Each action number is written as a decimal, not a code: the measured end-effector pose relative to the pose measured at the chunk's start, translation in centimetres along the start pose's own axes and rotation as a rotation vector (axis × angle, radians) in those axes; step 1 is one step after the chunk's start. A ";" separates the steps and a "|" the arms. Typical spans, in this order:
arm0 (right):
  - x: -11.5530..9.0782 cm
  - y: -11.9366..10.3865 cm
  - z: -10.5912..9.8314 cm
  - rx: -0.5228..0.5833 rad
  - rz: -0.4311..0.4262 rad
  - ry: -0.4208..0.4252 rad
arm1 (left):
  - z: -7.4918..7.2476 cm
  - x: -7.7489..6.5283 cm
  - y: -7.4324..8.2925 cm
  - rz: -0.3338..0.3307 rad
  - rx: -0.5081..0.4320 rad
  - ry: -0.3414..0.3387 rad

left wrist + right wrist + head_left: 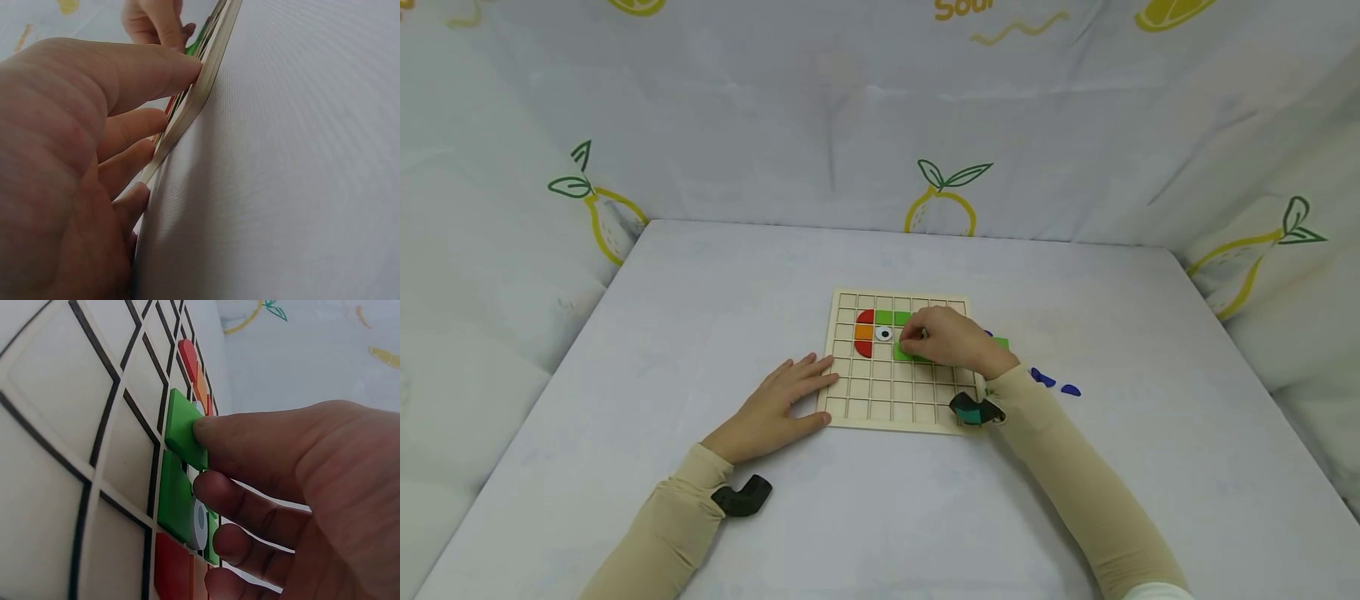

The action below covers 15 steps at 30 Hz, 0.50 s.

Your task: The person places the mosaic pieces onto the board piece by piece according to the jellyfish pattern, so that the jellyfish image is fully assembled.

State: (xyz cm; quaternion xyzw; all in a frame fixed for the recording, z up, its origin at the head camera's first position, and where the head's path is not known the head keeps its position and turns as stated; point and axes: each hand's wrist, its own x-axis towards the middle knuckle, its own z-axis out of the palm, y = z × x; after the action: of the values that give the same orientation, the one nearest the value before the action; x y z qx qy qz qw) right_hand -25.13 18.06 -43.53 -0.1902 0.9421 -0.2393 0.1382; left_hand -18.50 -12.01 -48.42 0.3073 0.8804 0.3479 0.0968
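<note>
A pale wooden grid board (880,408) lies on the white table. Toward its upper left sit red rounded pieces (865,349), an orange square (864,332), a white eye tile (883,333) and green tiles (884,317). My right hand (951,337) reaches over the board from the right and pinches a green square tile (182,425), which stands slightly raised at the grid in the right wrist view. My left hand (782,408) rests at the board's left edge, fingers spread, with the thumb (169,72) against the wooden rim.
Blue pieces (1042,377) lie on the table to the right of the board, one half-round piece (1071,390) a little apart. Another green piece (1002,342) shows beyond the right wrist. A lemon-print cloth (760,125) hangs behind the table.
</note>
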 end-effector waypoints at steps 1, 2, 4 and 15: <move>0.0 0.0 0.0 -0.005 0.001 0.000 | 0.0 0.0 0.0 0.000 -0.001 0.000; 0.0 -0.1 0.1 -0.008 0.002 0.000 | 0.0 0.0 0.0 0.002 -0.002 0.001; 0.0 -0.2 0.1 -0.013 0.005 0.000 | 0.0 0.0 0.0 0.000 -0.002 0.002; -0.3 -0.6 -0.4 -0.028 -0.003 0.017 | 0.0 0.0 0.0 -0.007 0.003 -0.001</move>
State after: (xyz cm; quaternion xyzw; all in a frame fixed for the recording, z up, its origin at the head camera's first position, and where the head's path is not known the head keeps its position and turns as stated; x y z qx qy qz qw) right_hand -24.86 17.82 -42.87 -0.1915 0.9462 -0.2277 0.1271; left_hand -18.48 -12.05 -48.43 0.3047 0.8820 0.3459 0.0980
